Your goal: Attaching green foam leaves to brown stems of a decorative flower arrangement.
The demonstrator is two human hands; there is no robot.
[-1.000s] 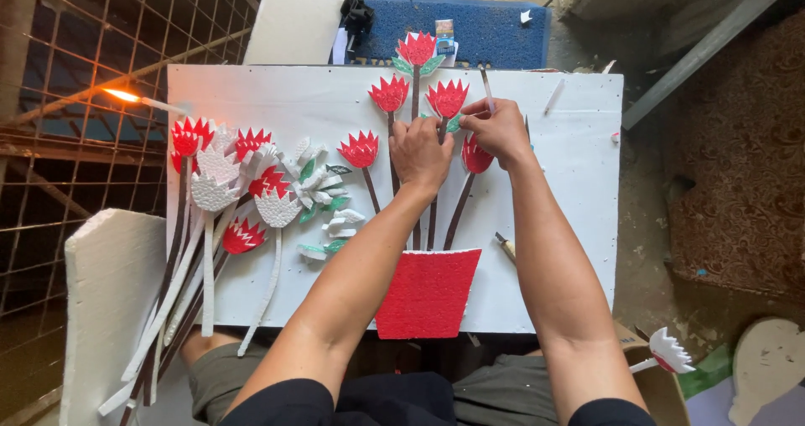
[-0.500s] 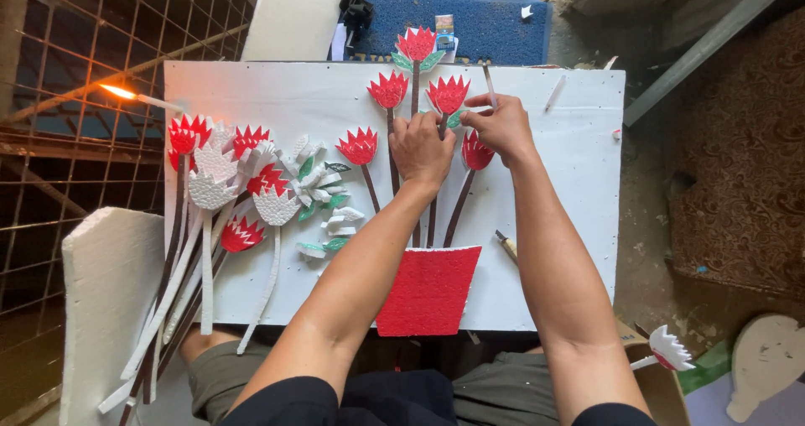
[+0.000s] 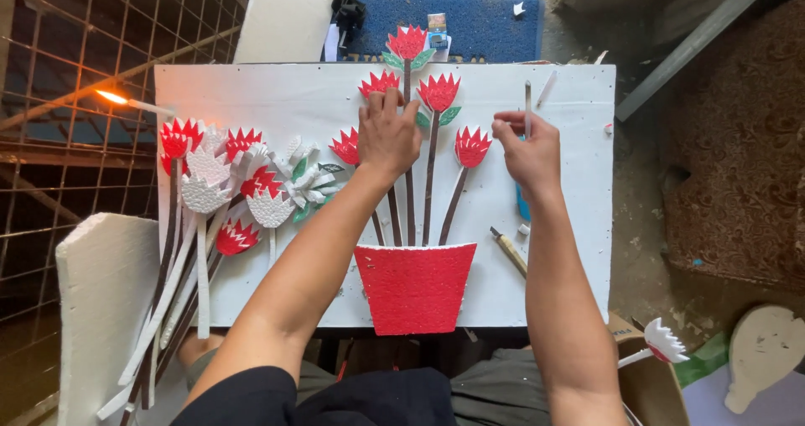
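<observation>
On the white foam board (image 3: 277, 99) lying across the tabletop, the left hand (image 3: 387, 134) rests palm-down with fingers spread flat, pressing a red cut-foam flower head (image 3: 379, 83) at about 11 o'clock from the red foam pot (image 3: 415, 286). The right hand (image 3: 528, 145), at 2 o'clock from the pot, has its fingers drawn together in a pinch, but what, if anything, sits between them cannot be made out; it hovers just right of another red foam flower head on a dark stem (image 3: 471, 146). These flower pieces look light, soft and crumbly, with thin points likely to snap, so they seem best handled flat at the base of the head, near the stem. A heap of loose red and white foam flowers (image 3: 222, 183) lies at 9 o'clock.
</observation>
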